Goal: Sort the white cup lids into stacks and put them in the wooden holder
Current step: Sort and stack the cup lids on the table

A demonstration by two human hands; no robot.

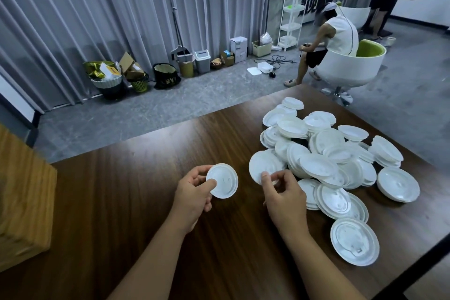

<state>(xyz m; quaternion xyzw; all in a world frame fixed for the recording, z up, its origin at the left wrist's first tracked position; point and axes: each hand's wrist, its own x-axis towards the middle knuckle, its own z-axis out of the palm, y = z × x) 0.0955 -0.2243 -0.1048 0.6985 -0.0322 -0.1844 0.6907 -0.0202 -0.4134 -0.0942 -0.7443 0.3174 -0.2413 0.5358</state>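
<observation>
White cup lids (pixel 341 153) heaped on table (pixel 146 165); both hands pinching lids: left hand (pixel 194 192) one, right hand (pixel 283 192) another.

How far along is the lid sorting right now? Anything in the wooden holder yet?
Early, it seems. Nothing looks done: the part of the wooden holder in view shows no lids. In hand: the left hand holds one lid, and the right hand pinches another lid at the edge of the pile. Left: the big loose pile of lids on the table.
</observation>
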